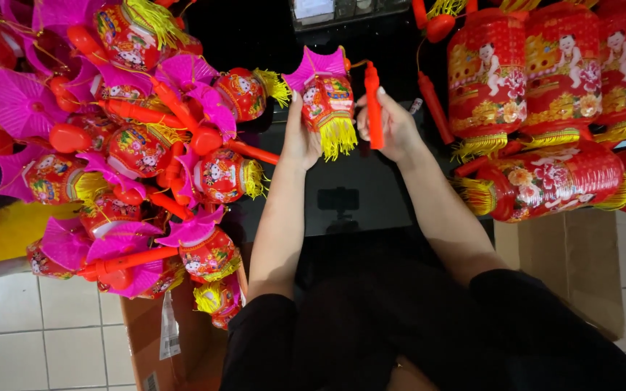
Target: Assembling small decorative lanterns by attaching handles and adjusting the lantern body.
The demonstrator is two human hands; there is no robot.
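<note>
Dark surface below, white floor tiles at the edges. My left hand clasps the small lantern, above that surface's middle; my right hand clenches the red handle stick just right of the lantern. Best I keep the lantern steady, fingers off its yellow fringe. It has a pink fan top and red printed body.
</note>
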